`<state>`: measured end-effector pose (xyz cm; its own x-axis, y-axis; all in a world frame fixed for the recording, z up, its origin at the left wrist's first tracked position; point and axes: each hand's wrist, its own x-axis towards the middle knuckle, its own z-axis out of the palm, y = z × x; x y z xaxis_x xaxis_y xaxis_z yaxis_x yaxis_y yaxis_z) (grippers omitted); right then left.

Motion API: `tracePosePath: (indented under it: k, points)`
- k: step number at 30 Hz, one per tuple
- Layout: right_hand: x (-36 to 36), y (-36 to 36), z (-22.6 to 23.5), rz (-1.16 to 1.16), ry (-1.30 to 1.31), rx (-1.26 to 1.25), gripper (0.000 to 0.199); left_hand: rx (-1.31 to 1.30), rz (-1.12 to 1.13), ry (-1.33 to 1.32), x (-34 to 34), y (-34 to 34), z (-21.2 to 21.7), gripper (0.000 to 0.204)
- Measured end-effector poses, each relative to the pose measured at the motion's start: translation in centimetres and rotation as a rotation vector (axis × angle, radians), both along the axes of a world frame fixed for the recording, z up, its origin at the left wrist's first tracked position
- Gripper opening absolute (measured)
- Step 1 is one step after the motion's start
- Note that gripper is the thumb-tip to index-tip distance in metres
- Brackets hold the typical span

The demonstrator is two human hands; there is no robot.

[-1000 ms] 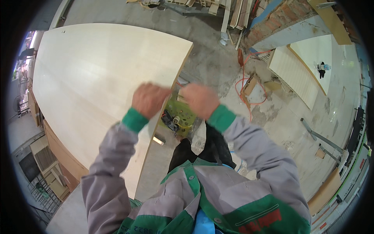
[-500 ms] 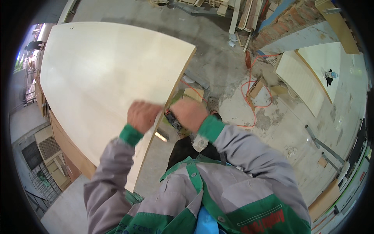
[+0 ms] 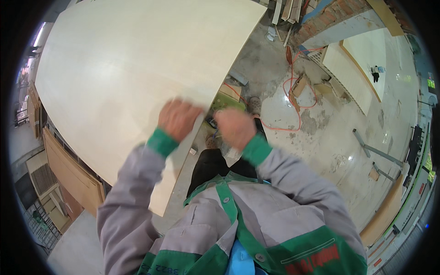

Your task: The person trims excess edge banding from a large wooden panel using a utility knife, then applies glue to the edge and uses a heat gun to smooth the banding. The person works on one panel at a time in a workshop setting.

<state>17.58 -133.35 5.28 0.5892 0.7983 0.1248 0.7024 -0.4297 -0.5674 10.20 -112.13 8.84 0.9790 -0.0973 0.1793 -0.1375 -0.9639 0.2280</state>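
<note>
A large pale panel [image 3: 123, 68] fills the left and middle of the view, its long right edge slanting down toward my legs. Just over that edge is my left hand [image 3: 178, 120], with its fingers curled in a loose fist and smeared by motion. Beyond the edge, on the right, my right hand [image 3: 235, 129] is also closed and blurred. A narrow gap separates the two fists. Whatever they pinch, if anything, is too blurred and covered to make out. A green object [image 3: 228, 101] on the floor shows partly behind my right hand.
My shoes [image 3: 255, 106] stand on the concrete floor beside the panel. An orange cord [image 3: 300, 120] loops across the floor at right. More pale boards [image 3: 350, 75] lie at the far right, near a metal bar [image 3: 382, 152]. Brown boards [image 3: 73, 167] lean at left.
The view has shifted, so the panel appears larger and its far corner higher. Both closed hands have risen in the picture and stand slightly further apart.
</note>
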Motion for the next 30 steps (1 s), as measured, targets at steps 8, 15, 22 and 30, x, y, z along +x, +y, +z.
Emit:
tracePosePath:
  k: [8,15,22,30]
  points:
    - [-10.4,0.0,2.5,0.105,0.082,0.03,0.01,0.105,-0.142,0.191,-11.3,1.1,1.9,0.011]
    - [1.6,2.0,2.1,-0.278,-0.025,0.026,0.022,0.057,-0.088,-0.083,3.0,0.6,-0.6,0.016]
    - [-29.4,1.3,0.5,0.094,0.149,0.146,0.006,0.045,0.018,0.123,-30.5,1.0,1.4,0.015]
    - [-25.7,2.7,1.1,0.026,-0.01,0.063,0.013,0.153,-0.018,-0.022,-27.0,1.4,2.7,0.012]
